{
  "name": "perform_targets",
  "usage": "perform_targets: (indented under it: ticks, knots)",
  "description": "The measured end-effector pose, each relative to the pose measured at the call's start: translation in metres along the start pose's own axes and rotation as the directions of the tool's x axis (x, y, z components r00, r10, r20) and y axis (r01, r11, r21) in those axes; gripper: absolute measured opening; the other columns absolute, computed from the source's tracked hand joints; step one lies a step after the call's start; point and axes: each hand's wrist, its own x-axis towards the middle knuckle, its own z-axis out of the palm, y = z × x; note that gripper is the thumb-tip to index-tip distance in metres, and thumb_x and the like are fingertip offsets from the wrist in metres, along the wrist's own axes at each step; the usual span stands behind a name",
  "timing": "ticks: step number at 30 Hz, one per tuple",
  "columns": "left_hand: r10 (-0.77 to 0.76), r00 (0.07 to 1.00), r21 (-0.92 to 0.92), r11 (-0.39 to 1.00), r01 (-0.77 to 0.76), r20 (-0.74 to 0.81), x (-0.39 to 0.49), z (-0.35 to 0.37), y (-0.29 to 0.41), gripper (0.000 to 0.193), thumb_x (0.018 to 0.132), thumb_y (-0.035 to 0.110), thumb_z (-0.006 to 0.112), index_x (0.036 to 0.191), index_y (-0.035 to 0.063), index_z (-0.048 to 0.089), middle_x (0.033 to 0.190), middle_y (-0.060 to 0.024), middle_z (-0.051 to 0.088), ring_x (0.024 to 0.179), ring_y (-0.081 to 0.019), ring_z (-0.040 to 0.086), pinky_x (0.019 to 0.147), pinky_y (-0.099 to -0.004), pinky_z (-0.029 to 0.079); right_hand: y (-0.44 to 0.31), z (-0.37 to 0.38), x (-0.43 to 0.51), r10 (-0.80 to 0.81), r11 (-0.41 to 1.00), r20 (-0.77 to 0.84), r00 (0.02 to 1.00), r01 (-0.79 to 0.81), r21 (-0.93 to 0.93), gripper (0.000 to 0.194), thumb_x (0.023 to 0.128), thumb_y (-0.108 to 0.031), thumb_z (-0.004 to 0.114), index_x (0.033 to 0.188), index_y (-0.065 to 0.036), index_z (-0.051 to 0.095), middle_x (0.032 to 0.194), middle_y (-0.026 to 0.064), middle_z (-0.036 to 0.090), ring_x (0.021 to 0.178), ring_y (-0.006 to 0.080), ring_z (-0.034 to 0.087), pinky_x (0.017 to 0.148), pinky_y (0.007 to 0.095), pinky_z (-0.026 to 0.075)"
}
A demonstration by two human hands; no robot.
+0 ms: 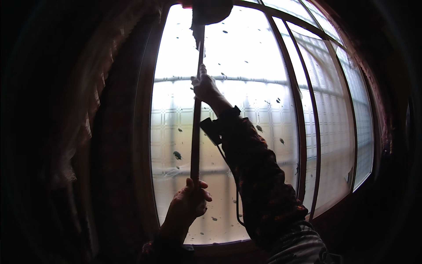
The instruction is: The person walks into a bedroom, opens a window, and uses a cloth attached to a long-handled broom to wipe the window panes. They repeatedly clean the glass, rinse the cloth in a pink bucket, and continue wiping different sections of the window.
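A long, slim pole [195, 142] rises almost upright in front of a bright window pane [230, 109]. My left hand [191, 199] is closed around its lower end. Higher up, my right hand [206, 87] grips the same pole, with my arm stretched upward from the lower right. At the top edge of the view is a dark, rounded head [212, 11] with a ragged strip [197, 36] hanging beside the pole; backlight hides what it is made of. A dark device [211, 131] with a cable sits at my right wrist.
Dark specks, some like insects [177, 155], dot the pane, and a wispy cobweb [169, 173] shows low on its left. A window frame [293, 115] divides it from narrower panes at right, one behind a pale sheet [326, 125]. A gathered curtain [95, 89] hangs at left.
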Motion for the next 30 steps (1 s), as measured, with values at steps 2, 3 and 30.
perform_targets:
  ticks: [2, 3, 30]
  knots:
    - [0.074, 0.988, 0.111, 0.992, -0.059, -0.133, -0.025, -0.004, 0.002, 0.054, 0.103, 0.051, 0.036, 0.114, 0.0027, 0.056, 0.082, -0.0142, 0.067, 0.048, -0.0153, 0.050, 0.045, -0.0274, 0.040, -0.019, 0.034, -0.014, -0.055, 0.998, 0.055, 0.997, 0.054, 0.014, 0.075, 0.094, -0.014, 0.055, 0.147, 0.014, 0.011, 0.089, 0.0295, 0.066, 0.081, 0.0349, 0.068, 0.069, 0.0406, 0.053]
    - [0.106, 0.978, 0.161, 0.984, -0.077, -0.178, -0.032, -0.006, -0.001, 0.054, 0.103, 0.052, 0.036, 0.113, 0.0023, 0.055, 0.080, -0.0137, 0.067, 0.043, -0.0140, 0.045, 0.043, -0.0274, 0.036, -0.019, 0.043, -0.022, -0.058, 0.998, 0.078, 0.995, 0.059, -0.005, 0.076, 0.095, -0.015, 0.055, 0.147, 0.014, 0.009, 0.090, 0.0322, 0.065, 0.085, 0.0388, 0.069, 0.072, 0.0424, 0.053]
    - [-0.414, -0.144, -0.430, 0.770, 0.471, -0.899, -0.613, 0.234, -0.298, 0.074, 0.095, 0.071, 0.034, 0.063, 0.0091, 0.060, 0.059, -0.0057, 0.061, 0.046, -0.0132, 0.053, 0.043, -0.0264, 0.040, -0.153, -0.004, -0.618, 0.248, -0.455, 0.886, 0.391, -0.761, 0.463, 0.079, 0.096, -0.019, 0.063, 0.154, -0.018, 0.009, 0.093, 0.0039, 0.060, 0.075, 0.0105, 0.057, 0.068, 0.0306, 0.051]
